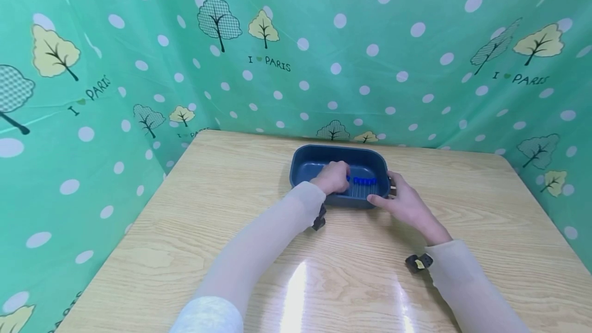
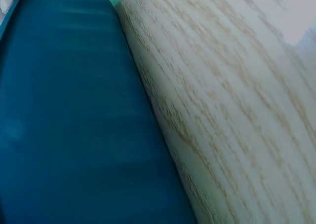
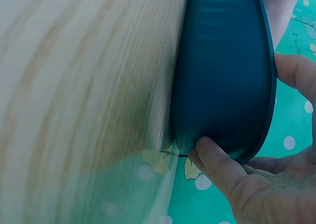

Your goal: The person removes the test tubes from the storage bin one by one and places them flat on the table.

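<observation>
A dark blue plastic basin (image 1: 339,201), rectangular with rounded corners, stands towards the back of the table. Inside it, a row of small bright blue pieces (image 1: 365,181) lies near the right end. My left hand (image 1: 334,178) reaches over the front rim into the basin, its fingers curled downward. Against those fingers shows a bit of bright blue, seemingly a similar small piece, mostly hidden by the hand. At the basin's right end my right hand (image 1: 404,203) grips the wall, thumb at the front rim and fingers around the end. The left wrist view shows mainly the basin's outer wall (image 2: 84,110).
The wood-grain table (image 1: 194,209) extends around the basin. Behind it and on the left hangs a green dotted curtain (image 1: 305,66) printed with trees. Dark wrist cameras sit on the left sleeve (image 1: 268,235) and the right sleeve (image 1: 467,276).
</observation>
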The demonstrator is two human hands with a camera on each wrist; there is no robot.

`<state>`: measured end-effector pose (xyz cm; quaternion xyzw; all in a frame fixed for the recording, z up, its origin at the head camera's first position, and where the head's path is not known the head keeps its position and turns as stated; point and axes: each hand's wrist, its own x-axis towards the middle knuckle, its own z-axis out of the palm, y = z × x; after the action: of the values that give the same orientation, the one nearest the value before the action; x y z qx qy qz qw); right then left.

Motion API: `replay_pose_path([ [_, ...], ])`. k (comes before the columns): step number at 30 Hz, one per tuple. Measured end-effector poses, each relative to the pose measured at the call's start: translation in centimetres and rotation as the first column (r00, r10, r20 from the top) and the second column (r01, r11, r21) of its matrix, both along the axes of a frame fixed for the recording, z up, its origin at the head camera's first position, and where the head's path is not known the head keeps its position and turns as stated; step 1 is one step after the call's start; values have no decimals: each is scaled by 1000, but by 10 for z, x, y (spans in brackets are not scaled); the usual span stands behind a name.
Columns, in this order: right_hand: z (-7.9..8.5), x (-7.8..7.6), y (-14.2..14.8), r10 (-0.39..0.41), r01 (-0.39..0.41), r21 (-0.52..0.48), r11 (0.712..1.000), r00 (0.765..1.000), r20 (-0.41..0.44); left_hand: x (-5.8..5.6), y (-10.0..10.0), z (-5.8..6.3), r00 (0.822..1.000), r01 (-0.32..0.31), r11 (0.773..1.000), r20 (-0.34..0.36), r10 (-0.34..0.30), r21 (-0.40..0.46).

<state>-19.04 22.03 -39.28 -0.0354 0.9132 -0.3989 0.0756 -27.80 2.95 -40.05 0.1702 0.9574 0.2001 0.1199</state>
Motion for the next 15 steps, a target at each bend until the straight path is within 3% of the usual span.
replay_pose_path([
  [15, -1, 0, 0, -3, 3, -1, 1000, 1000, 1, 1, -10, 4, 999, 38, 995, -21, -36, 90],
])
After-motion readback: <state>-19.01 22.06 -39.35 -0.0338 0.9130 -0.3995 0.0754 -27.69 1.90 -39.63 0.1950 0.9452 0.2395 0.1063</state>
